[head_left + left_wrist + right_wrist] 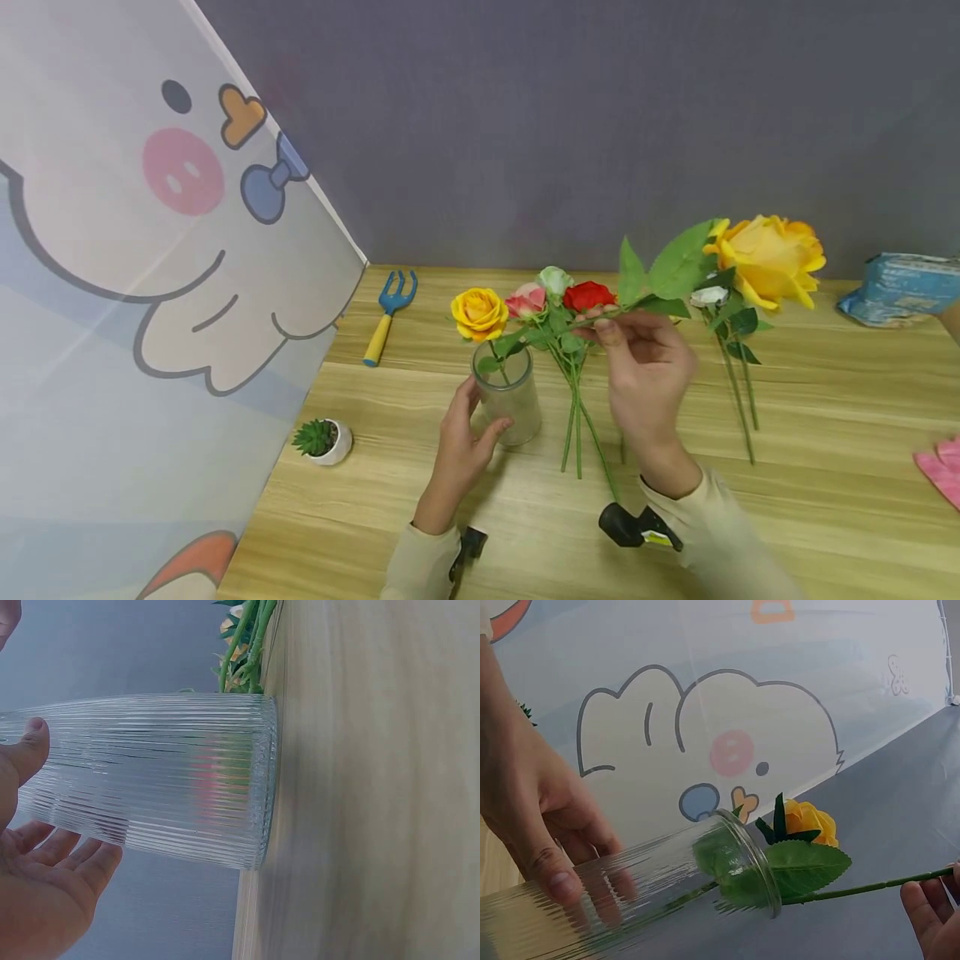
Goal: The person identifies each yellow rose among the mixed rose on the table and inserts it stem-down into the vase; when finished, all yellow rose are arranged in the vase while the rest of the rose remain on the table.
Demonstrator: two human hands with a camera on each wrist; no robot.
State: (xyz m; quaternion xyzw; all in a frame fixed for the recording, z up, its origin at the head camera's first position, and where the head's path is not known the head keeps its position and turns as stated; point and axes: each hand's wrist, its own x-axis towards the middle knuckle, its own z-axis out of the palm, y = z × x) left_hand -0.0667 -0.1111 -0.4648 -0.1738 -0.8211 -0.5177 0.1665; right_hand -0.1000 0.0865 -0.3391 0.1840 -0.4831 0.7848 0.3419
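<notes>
Wooden table (825, 400) – left hand (459, 450) clasps ribbed glass vase (508, 393); right hand (647, 377) pinches its yellow rose's (479, 312) stem

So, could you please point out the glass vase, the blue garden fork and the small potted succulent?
glass vase (511, 400): head view, middle of its ribbed wall.
blue garden fork (398, 293): head view, blue tined head.
small potted succulent (316, 437): head view, green leaves.

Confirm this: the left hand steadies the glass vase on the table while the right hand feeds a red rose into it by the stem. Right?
Not quite. The rose going into the vase is yellow, not red; the head and right wrist views both show it. The rest holds: the left hand steadies the vase on the table, and the right hand holds the stem.
</notes>
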